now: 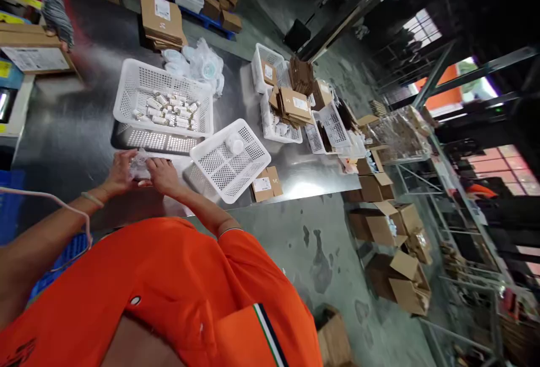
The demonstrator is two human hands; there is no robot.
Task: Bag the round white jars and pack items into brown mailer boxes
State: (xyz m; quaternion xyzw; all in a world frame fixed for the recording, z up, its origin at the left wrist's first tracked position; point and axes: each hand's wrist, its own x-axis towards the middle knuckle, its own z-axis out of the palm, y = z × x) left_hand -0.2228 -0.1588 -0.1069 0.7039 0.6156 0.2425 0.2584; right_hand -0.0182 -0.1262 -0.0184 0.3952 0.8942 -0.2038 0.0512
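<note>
in the head view, the left hand (121, 170) and the right hand (163, 174) are both closed on a crinkled clear bag (139, 164), one at each side of it, low over the metal table (71, 142) and near its edge by the person's body. the bag is between the fingers, just in front of the basket (156, 79) of small parts (166, 112). what it holds, if anything, and whether it touches the table cannot be told.

judging by its look, the bag should be light, soft and limp, with no stiffness of its own, so it bends wherever it is pressed. the shiny film is probably slippery and could slide under a loose fingertip; it looks thin, so a hard tug or a nail might tear it. a gentle pinch at both sides, with the fingertips near the edges, seems the best hold, keeping it flat and leaving the middle free. any part inside would likely be felt as a stiff lump and is better held from outside the film.

to the right of the right hand a tray (215, 169) sits askew with a white item (235, 143) in it, and a gloved hand (58, 15) of another person is at the far left, well apart
</note>
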